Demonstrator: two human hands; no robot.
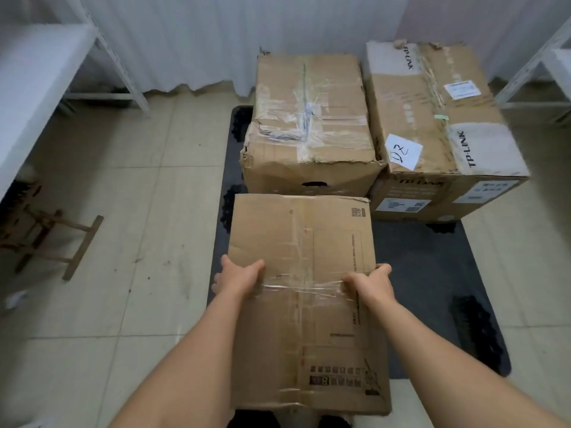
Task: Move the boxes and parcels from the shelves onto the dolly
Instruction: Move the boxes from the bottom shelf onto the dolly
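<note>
I hold a brown cardboard box (304, 242) with clear tape across its top, just in front of me. My left hand (239, 276) grips its left edge and my right hand (369, 281) grips its right edge. Below it lies the dark flat dolly (432, 273) on the tiled floor. Two boxes stand on the dolly's far end: a crumpled, taped brown box (309, 118) on the left and a TP-LINK box (438, 112) with a white note on the right. The held box's far edge is close to the crumpled box's front face.
White metal shelves stand at the left (40, 88) and the right (540, 66). A small wooden stool (49, 239) lies on the floor under the left shelf. A white curtain (216, 41) hangs along the back. My feet show at the bottom edge.
</note>
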